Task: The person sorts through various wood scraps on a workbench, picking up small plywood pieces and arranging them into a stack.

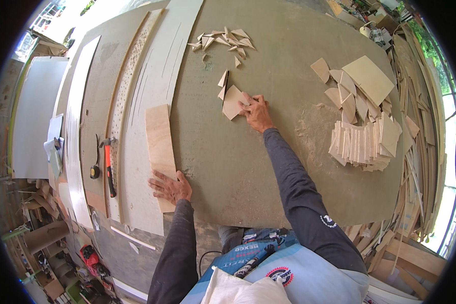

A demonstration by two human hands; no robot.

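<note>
My right hand (258, 112) is closed on the right edge of a small angular plywood piece (231, 103), which lies on the brown tabletop (283, 61). Just beyond that piece runs a thin dark strip (227, 77), perhaps a blade or a slot; I cannot tell which. Two small wedge offcuts (222, 81) lie against its left side. Nearer to me on the left, my left hand (171, 186) rests flat with its fingers spread on a long plywood strip (159, 137). The strip lies partly over a white board (154, 76).
Pointed offcuts (228, 39) are heaped at the far middle. A row of stacked plywood pieces (359, 142) and a loose pile (352, 91) stand at right. On the left lie a hammer (108, 162) and tape measure (95, 171). Scrap wood (415, 101) leans beyond the right edge.
</note>
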